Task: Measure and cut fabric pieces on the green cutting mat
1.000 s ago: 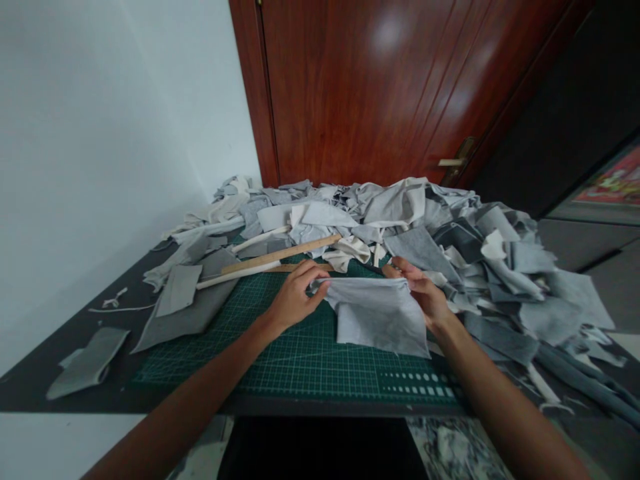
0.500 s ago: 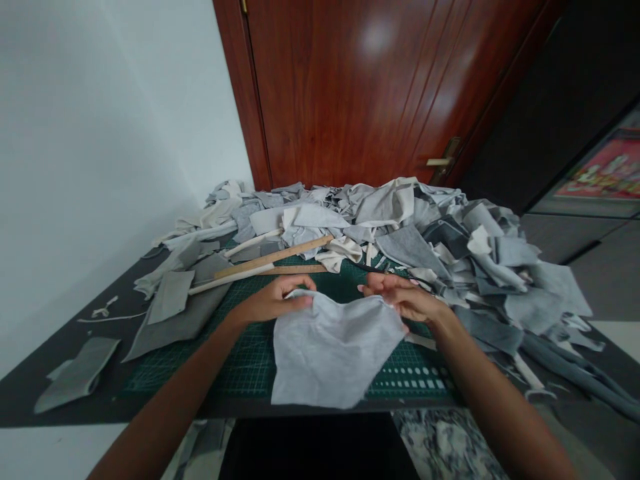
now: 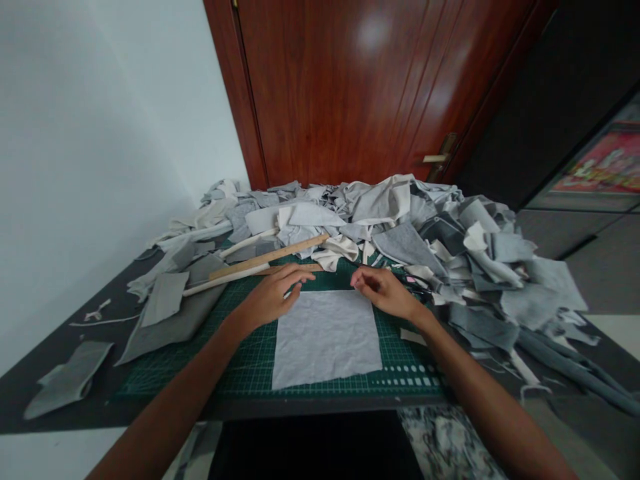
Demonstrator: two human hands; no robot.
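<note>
A light grey piece of cloth (image 3: 327,343) lies flat on the green cutting mat (image 3: 240,373), its surface slightly wrinkled. My left hand (image 3: 275,290) hovers at the cloth's upper left corner, fingers stretched and thumb apart, holding nothing. Over by the upper right corner, my right hand (image 3: 387,290) is open with loosely curved fingers and nothing visible in them. Beyond the hands lie a wooden ruler (image 3: 270,257) and a second wooden strip, partly covered by my left hand. Black handles, seemingly of scissors (image 3: 417,287), show behind my right hand.
A long heap of grey and cream fabric scraps (image 3: 385,200) runs along the back and right of the dark table (image 3: 65,350). Folded grey pieces (image 3: 170,333) lie at the left. A white wall (image 3: 125,120) and a wooden door (image 3: 330,93) stand behind.
The cloth, held up by its top edge in both hands before, now lies flat on the mat. Both hands have let go of it. The view has shifted slightly.
</note>
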